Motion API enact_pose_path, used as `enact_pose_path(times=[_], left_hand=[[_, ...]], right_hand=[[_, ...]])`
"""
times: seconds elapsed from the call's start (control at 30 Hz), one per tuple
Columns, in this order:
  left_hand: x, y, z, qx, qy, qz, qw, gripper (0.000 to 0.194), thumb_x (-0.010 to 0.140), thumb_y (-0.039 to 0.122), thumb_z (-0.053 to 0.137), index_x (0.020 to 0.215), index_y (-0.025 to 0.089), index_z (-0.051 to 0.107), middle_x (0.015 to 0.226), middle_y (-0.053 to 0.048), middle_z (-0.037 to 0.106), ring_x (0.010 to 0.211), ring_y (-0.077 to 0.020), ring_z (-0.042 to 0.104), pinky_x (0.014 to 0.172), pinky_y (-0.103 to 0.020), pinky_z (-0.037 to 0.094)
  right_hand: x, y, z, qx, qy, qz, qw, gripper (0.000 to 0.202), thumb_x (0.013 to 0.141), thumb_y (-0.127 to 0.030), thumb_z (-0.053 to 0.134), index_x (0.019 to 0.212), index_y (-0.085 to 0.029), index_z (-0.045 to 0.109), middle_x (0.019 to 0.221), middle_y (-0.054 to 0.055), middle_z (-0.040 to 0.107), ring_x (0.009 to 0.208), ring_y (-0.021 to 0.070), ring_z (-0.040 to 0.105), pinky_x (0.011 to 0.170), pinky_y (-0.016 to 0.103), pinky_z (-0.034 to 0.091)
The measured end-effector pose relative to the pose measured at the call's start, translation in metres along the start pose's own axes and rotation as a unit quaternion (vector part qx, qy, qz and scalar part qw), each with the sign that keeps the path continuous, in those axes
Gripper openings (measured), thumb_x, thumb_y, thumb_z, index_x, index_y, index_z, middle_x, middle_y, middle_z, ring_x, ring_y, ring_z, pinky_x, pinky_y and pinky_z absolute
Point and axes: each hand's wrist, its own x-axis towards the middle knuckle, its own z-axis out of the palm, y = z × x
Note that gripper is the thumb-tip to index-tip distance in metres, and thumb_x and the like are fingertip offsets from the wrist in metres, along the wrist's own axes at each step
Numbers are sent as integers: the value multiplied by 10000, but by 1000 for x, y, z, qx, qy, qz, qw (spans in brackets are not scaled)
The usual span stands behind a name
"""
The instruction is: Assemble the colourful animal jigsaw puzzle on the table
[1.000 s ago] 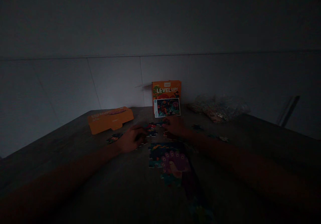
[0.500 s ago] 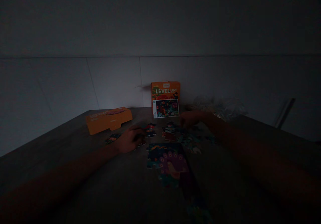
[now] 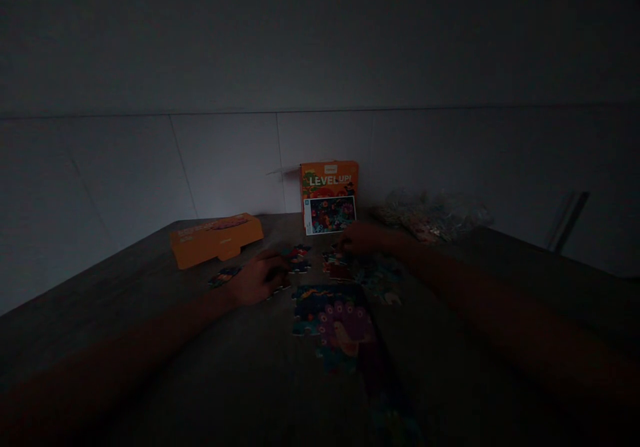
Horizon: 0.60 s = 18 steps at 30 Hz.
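Note:
My left hand (image 3: 259,277) rests low over loose puzzle pieces (image 3: 280,291), its fingers bent and the thumb apart from them; nothing shows between them. Beyond the joined part of the puzzle, my right hand (image 3: 367,239) hangs over a pile of pieces (image 3: 340,271), fingers drawn together and pointing down. Dimness hides whatever its fingertips may hold. The joined puzzle section (image 3: 345,323), with a purple-tailed peacock, lies in front of both hands and runs toward me into shadow. More pieces (image 3: 300,257) lie between the hands.
An orange "LEVEL UP!" box (image 3: 329,179) stands at the back with a picture card (image 3: 333,215) leaning on it. An orange box lid (image 3: 217,239) sits at the left. Clear plastic bags (image 3: 435,217) lie at the back right, near the wall (image 3: 225,160).
My right hand has moved left, from beside the pile to over its far edge near the picture card. My left hand has stayed in place.

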Motion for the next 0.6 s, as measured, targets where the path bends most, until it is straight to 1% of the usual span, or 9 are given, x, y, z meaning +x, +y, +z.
enact_pose_path(times=[0.07,0.1,0.2,0.27,0.33,0.4,0.47,0.53,0.6], left_hand=[[0,1,-1,-2,-3,0,1000,231,843,161,485,970,139,678,995,-93,646,919,-219,631,816,-345,528],[0,1,-1,-2,-3,1,1000,226,845,167,489,966,142,678,997,-92,647,920,-219,631,815,-344,528],[0,0,0,0,6,4,1000,222,851,175,492,968,143,677,1014,-93,649,923,-219,632,805,-339,529],[0,-1,0,4,7,8,1000,225,851,167,489,975,145,675,1020,-92,650,931,-218,631,805,-336,529],[0,-3,0,6,0,11,1000,228,849,152,483,975,148,673,1009,-87,652,922,-213,633,800,-331,529],[0,-4,0,6,-10,11,1000,237,847,139,479,982,148,673,1007,-84,652,914,-207,635,805,-329,528],[0,-4,0,6,-11,10,1000,248,849,135,476,996,147,675,1024,-88,651,928,-208,634,819,-332,525],[0,-3,0,8,-9,8,1000,255,856,138,473,1007,149,678,1039,-91,648,947,-212,630,831,-332,522],[0,-2,0,11,-9,4,1000,251,865,148,473,1004,153,682,1040,-89,648,947,-212,630,820,-324,523]], right_hand=[[0,2,0,-4,11,4,1000,265,819,-114,561,971,-125,777,945,106,761,837,234,698,774,284,477],[0,3,1,-1,14,5,1000,281,824,-125,564,1018,-126,767,980,110,757,861,241,697,787,290,477],[-1,2,6,21,12,-5,1000,405,810,-225,651,1211,-181,690,1142,83,723,966,240,681,819,282,484],[-2,0,9,39,-2,-16,999,500,767,-291,720,1257,-209,659,1192,69,703,999,233,671,821,270,491],[-3,-2,11,49,-17,-15,999,490,750,-312,742,1220,-185,682,1148,83,716,961,228,677,787,260,497],[-3,-4,10,54,-28,-5,998,448,765,-311,725,1183,-150,698,1068,97,732,890,219,684,723,250,494],[-3,-4,8,53,-36,5,998,451,765,-291,716,1191,-146,690,1014,90,737,845,210,680,681,243,479],[-5,-1,3,49,-41,18,998,462,752,-257,709,1201,-152,683,998,81,735,836,211,673,673,246,468],[-7,5,-3,42,-48,33,997,443,732,-239,707,1165,-142,700,989,87,734,844,226,669,673,258,463]])
